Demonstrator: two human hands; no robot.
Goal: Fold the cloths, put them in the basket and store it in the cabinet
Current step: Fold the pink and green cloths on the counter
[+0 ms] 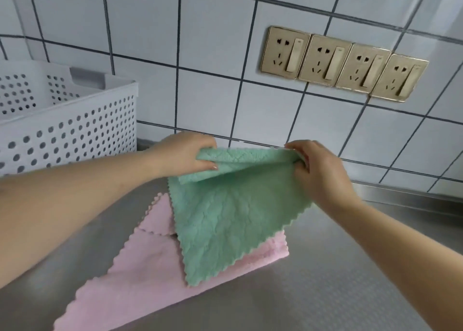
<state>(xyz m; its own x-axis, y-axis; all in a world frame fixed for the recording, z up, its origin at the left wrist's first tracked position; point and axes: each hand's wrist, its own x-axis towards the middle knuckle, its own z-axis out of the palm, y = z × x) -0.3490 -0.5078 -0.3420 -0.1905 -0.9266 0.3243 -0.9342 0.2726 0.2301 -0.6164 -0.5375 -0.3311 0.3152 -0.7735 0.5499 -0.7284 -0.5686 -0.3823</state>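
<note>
Green cloth [233, 220] pinched by left hand [185, 156] and right hand [320, 172], white basket [75, 120] seemingly empty, pink cloth [150, 268] beneath

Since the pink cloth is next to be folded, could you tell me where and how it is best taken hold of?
Probably at the bare scalloped corners of the pink cloth on its left and near edges, from the left: it lies flat on the steel counter, and the green cloth, held by the left hand and right hand, overlaps its far right part.
</note>
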